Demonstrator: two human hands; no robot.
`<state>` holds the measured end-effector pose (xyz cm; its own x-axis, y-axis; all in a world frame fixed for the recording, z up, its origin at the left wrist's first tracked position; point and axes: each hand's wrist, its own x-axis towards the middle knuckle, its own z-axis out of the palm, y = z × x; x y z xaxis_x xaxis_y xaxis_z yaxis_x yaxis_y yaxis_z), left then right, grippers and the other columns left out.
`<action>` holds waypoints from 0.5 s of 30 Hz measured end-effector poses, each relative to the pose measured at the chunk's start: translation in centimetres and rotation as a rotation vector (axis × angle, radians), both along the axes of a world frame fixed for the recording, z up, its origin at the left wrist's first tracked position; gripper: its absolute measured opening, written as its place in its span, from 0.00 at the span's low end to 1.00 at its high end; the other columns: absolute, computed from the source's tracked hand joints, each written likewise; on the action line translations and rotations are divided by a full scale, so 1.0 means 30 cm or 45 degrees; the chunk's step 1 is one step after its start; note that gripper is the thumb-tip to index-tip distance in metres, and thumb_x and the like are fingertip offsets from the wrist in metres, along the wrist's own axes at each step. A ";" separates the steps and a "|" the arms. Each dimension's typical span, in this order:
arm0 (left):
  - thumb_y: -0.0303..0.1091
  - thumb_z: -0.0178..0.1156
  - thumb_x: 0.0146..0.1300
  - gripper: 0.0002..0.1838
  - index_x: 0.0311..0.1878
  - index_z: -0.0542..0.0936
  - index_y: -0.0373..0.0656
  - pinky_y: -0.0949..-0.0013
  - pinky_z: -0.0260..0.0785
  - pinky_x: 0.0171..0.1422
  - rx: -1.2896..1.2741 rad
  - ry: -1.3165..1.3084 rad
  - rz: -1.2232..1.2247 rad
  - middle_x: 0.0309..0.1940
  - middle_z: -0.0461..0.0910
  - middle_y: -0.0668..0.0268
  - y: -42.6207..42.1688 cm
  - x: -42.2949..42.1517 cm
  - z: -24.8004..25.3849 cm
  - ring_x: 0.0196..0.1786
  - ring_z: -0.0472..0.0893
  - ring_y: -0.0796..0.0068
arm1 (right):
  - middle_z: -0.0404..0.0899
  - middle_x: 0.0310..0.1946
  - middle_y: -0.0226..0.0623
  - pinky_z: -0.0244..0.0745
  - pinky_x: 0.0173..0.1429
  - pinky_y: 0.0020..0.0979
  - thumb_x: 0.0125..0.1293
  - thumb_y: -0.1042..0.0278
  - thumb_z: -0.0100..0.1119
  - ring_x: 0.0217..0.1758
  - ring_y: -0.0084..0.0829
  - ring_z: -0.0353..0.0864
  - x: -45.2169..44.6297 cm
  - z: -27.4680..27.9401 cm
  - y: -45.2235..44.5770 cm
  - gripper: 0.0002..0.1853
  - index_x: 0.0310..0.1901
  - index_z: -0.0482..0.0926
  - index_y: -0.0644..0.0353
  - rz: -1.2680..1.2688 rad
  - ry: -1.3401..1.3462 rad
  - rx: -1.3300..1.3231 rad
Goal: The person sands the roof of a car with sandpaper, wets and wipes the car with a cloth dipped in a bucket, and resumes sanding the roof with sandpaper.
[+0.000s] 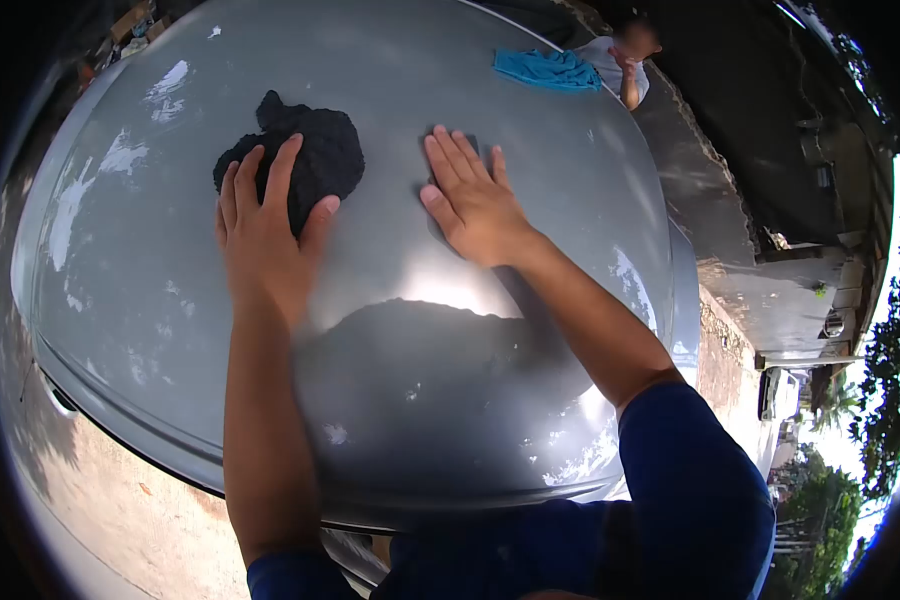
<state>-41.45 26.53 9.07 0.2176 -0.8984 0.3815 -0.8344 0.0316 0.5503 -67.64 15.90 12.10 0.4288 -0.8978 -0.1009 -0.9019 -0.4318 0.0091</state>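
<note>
A bunched, dark grey or black cloth [328,150] lies on the silver-grey roof of a car [400,60]. My left hand [260,215] presses down on this cloth, its fingers curved over the near side and the thumb along the right edge. Part of the cloth is hidden under the fingers. To the right, my right hand [475,200] is open and flat at the roof surface, palm down with nothing in it; whether the whole palm touches cannot be seen.
A blue cloth [548,70] rests at the roof's far right edge. Beside it stands another person [610,60] with a raised hand. A rough wall [710,160] runs along the right, and paved ground [140,500] shows at lower left.
</note>
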 end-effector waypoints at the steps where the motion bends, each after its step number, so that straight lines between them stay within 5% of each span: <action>1: 0.62 0.62 0.74 0.36 0.82 0.68 0.66 0.41 0.53 0.87 -0.025 0.009 -0.015 0.82 0.65 0.55 -0.009 -0.001 -0.014 0.84 0.61 0.42 | 0.40 0.91 0.46 0.25 0.90 0.64 0.85 0.37 0.23 0.94 0.45 0.34 -0.045 -0.002 -0.018 0.43 0.87 0.45 0.63 -0.061 -0.044 0.013; 5: 0.61 0.62 0.75 0.36 0.82 0.67 0.65 0.39 0.53 0.86 -0.063 -0.056 0.001 0.81 0.65 0.53 0.019 0.015 -0.023 0.84 0.61 0.42 | 0.39 0.91 0.45 0.25 0.90 0.63 0.86 0.38 0.23 0.94 0.46 0.36 -0.079 0.050 -0.084 0.42 0.88 0.46 0.62 -0.311 -0.018 0.044; 8: 0.62 0.62 0.74 0.38 0.83 0.66 0.64 0.38 0.52 0.86 -0.030 -0.071 0.024 0.82 0.64 0.54 0.000 0.010 -0.023 0.85 0.60 0.43 | 0.38 0.91 0.45 0.24 0.90 0.63 0.86 0.38 0.24 0.94 0.47 0.33 0.010 0.066 0.212 0.42 0.88 0.44 0.62 0.050 0.119 0.089; 11: 0.62 0.62 0.74 0.39 0.83 0.65 0.64 0.37 0.52 0.86 0.025 -0.069 0.034 0.83 0.63 0.55 0.025 -0.008 -0.019 0.85 0.59 0.43 | 0.39 0.91 0.47 0.25 0.90 0.63 0.86 0.38 0.23 0.94 0.48 0.33 -0.112 0.046 -0.130 0.42 0.87 0.43 0.63 -0.239 0.037 0.043; 15: 0.63 0.61 0.75 0.38 0.83 0.66 0.63 0.36 0.52 0.86 0.047 -0.090 0.135 0.83 0.64 0.55 0.016 -0.023 -0.029 0.85 0.61 0.43 | 0.41 0.90 0.46 0.25 0.90 0.62 0.86 0.37 0.21 0.94 0.47 0.35 -0.055 0.051 -0.123 0.42 0.87 0.45 0.63 -0.210 0.008 0.036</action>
